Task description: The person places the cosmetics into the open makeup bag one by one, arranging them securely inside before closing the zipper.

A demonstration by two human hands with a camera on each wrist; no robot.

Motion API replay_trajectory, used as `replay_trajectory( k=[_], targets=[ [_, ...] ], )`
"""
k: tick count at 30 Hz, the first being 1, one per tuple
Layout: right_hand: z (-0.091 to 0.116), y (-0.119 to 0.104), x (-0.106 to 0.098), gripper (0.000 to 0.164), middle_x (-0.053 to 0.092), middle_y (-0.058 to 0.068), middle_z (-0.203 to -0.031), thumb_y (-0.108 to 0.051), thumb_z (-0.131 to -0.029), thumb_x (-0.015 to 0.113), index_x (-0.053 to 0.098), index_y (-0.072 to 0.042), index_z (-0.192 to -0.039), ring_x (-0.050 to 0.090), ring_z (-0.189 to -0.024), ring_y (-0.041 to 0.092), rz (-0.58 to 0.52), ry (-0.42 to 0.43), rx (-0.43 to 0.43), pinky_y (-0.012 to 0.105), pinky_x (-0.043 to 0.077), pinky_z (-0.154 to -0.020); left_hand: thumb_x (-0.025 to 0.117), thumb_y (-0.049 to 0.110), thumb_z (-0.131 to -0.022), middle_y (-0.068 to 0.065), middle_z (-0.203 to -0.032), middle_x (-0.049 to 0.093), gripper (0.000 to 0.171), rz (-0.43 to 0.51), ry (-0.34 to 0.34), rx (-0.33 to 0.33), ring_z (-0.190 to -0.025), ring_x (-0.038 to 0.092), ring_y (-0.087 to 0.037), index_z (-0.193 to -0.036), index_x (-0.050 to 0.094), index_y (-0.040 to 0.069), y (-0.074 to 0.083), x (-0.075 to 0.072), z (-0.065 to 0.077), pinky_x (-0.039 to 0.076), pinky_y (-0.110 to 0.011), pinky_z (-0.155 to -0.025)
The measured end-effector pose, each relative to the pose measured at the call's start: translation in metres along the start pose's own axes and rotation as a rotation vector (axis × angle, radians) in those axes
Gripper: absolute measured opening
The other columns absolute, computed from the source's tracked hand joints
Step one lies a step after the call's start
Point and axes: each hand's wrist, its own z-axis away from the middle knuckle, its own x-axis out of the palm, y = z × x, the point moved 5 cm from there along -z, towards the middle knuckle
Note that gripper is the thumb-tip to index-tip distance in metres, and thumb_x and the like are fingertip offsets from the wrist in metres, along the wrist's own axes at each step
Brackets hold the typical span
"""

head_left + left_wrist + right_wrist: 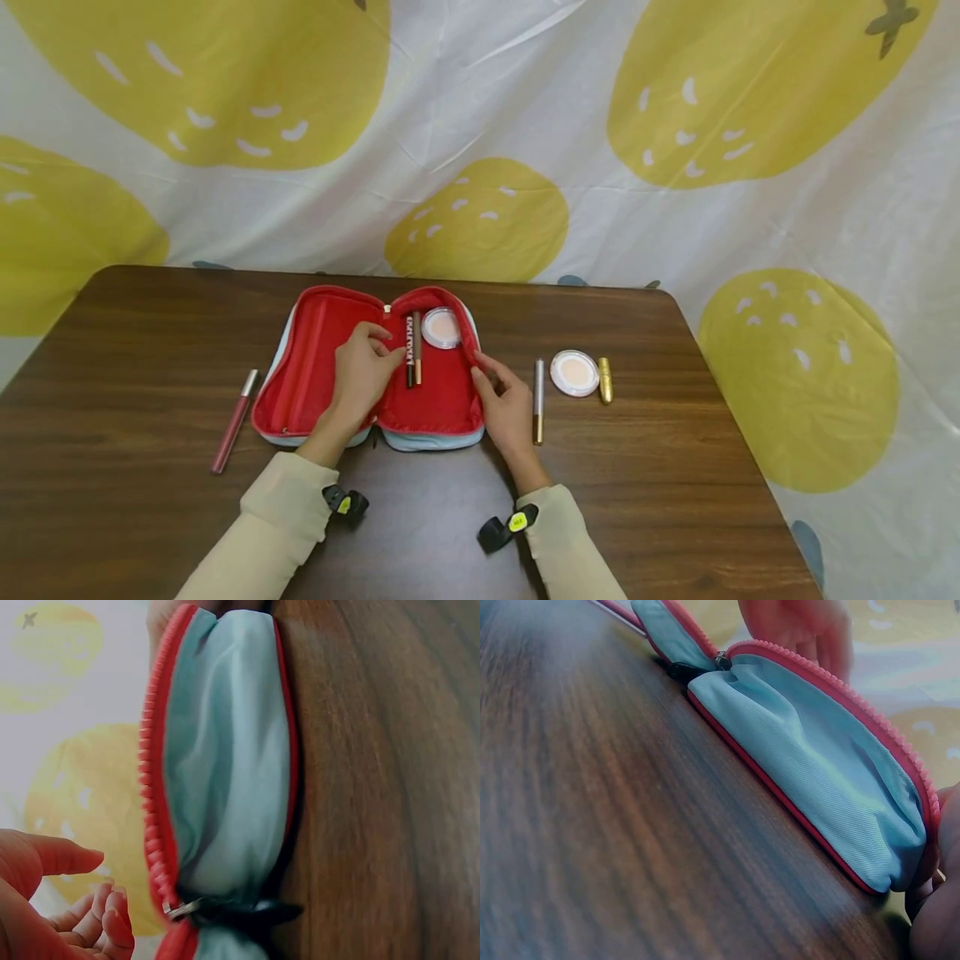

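Note:
A pouch lies unzipped on the table, red inside and pale blue outside. In its right half are a black patterned pencil, a slim brown pencil and a round compact. Over the pouch's middle, my left hand is beside the pencils; the left wrist view shows its thumb and fingers apart with nothing between them. My right hand pinches the pouch's right edge. From the right wrist view, that hand is partly cut off at the pale blue side.
Left of the pouch lies a pink lip gloss tube with a silver cap. To the right are a silver-and-gold tube, another round compact and a small gold tube. A lemon-print curtain hangs behind the brown table.

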Motion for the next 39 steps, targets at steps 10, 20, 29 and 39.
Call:
replay_trajectory(
  k=[10, 20, 29, 39],
  targets=[
    [0.0, 0.0, 0.001, 0.026, 0.054, 0.019, -0.063, -0.004, -0.091, 0.062, 0.066, 0.002, -0.117, 0.046, -0.053, 0.012, -0.002, 0.003, 0.006, 0.018, 0.037, -0.048, 0.07, 0.011, -0.085, -0.013, -0.078, 0.059, 0.028, 0.011, 0.058, 0.031, -0.068, 0.057, -0.025, -0.106, 0.056, -0.002, 0.002, -0.032, 0.012, 0.045, -0.03, -0.059],
    [0.0, 0.0, 0.0, 0.026, 0.055, 0.019, -0.065, -0.004, -0.092, 0.062, 0.067, 0.001, -0.117, 0.047, -0.053, 0.011, 0.002, 0.005, 0.015, 0.017, 0.037, -0.048, 0.07, 0.013, -0.085, -0.012, -0.078, 0.061, 0.025, -0.029, 0.193, 0.015, -0.07, 0.055, -0.02, -0.104, 0.06, -0.001, -0.003, -0.079, 0.022, 0.04, -0.023, -0.058],
    [0.0, 0.001, -0.001, 0.027, 0.057, 0.02, -0.067, -0.004, -0.092, 0.062, 0.066, 0.001, -0.117, 0.047, -0.053, 0.011, -0.009, -0.004, 0.02, 0.017, 0.038, -0.048, 0.071, 0.019, -0.085, -0.008, -0.081, 0.063, 0.029, -0.079, 0.29, -0.036, -0.066, 0.05, -0.001, -0.106, 0.062, 0.001, -0.016, -0.125, 0.033, 0.038, -0.015, -0.058],
    [0.001, 0.001, -0.001, 0.027, 0.055, 0.017, -0.062, -0.004, -0.092, 0.062, 0.067, 0.0, -0.118, 0.048, -0.051, 0.012, -0.005, 0.003, 0.018, 0.018, 0.038, -0.047, 0.073, 0.023, -0.083, 0.008, -0.075, 0.058, 0.034, -0.14, 0.326, -0.175, -0.063, 0.048, 0.006, -0.107, 0.062, 0.002, -0.064, -0.156, 0.042, 0.038, -0.014, -0.058]
  ],
)
